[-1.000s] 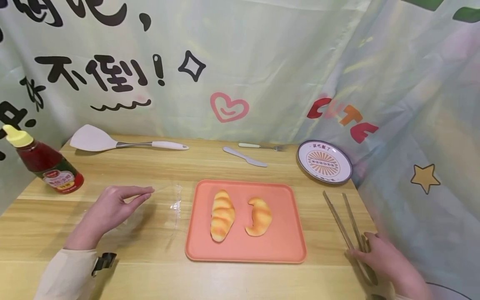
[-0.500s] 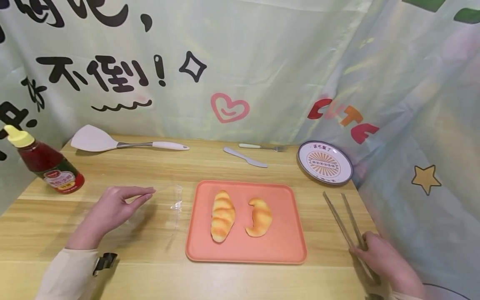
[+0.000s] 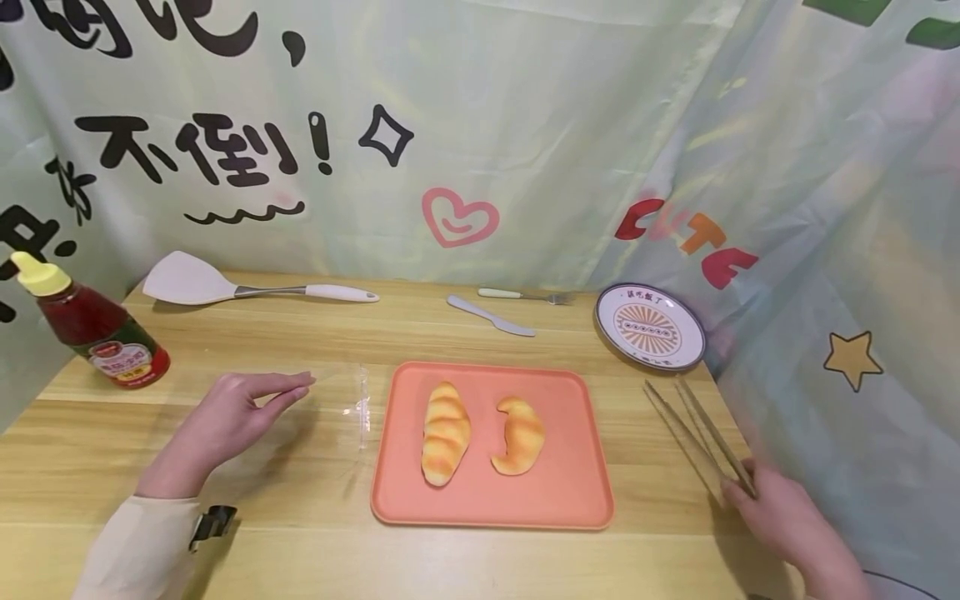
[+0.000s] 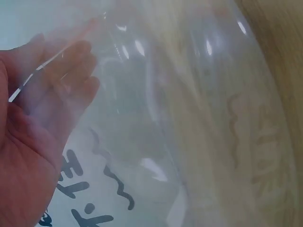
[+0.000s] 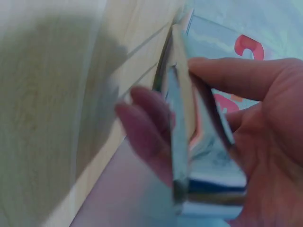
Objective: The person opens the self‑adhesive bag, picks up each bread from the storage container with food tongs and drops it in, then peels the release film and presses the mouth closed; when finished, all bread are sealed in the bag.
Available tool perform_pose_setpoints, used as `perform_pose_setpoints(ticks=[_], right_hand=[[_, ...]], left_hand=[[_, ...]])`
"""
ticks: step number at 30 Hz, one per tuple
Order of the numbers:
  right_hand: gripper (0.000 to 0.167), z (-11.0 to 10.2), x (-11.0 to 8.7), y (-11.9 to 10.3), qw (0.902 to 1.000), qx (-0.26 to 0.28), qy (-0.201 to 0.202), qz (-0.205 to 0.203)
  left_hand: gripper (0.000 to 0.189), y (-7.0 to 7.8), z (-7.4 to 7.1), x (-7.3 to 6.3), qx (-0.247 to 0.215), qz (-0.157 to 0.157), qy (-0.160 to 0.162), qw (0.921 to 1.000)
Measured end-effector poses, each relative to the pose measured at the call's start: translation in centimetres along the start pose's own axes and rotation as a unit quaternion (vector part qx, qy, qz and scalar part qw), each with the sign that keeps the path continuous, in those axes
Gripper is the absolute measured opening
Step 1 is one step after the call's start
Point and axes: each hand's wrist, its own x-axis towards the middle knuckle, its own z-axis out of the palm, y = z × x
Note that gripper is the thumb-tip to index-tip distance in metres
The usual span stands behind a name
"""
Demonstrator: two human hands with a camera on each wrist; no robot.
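My left hand (image 3: 232, 417) pinches the edge of a clear plastic bag (image 4: 142, 109) between thumb and fingertips. Its see-through film fills much of the left wrist view, and a glinting strip of it shows right of that hand in the head view. At the right, my right hand (image 3: 783, 508) grips metal tongs (image 3: 701, 433) near their bent end, arms pointing away and apart at the tips. In the right wrist view the shiny bend of the tongs (image 5: 213, 179) lies between thumb and fingers. Two croissants, a long one (image 3: 446, 433) and a curved one (image 3: 520, 435), lie on a pink tray (image 3: 491, 507).
A red sauce bottle (image 3: 105, 333) with a yellow cap stands at the left. Along the back lie a white spatula (image 3: 187, 279), a table knife (image 3: 491, 316) and a fork (image 3: 525, 295). A patterned plate (image 3: 649, 326) leans at the back right, by the printed curtain (image 3: 540, 125).
My right hand has lifted the tongs off the table, and their tips have come a little closer together. The bag's glinting strip has shifted slightly right; the left hand has hardly moved.
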Motion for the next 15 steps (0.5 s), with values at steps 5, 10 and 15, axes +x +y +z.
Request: perform_pose_setpoints(ticks=[5, 10, 15], right_hand=[[0.045, 0.2, -0.3, -0.2, 0.9966, 0.006, 0.067, -0.046], [0.042, 0.4, -0.4, -0.5, 0.991, 0.015, 0.117, -0.063], [0.041, 0.6, -0.5, -1.4, 0.9866, 0.009, 0.14, -0.083]], left_hand=[[0.023, -0.1, 0.0, 0.0, 0.004, -0.011, -0.012, 0.9999], [0.023, -0.2, -0.1, 0.0, 0.005, -0.018, -0.02, 0.9996], [0.022, -0.1, 0.0, 0.1, -0.004, -0.024, -0.023, 0.9994]])
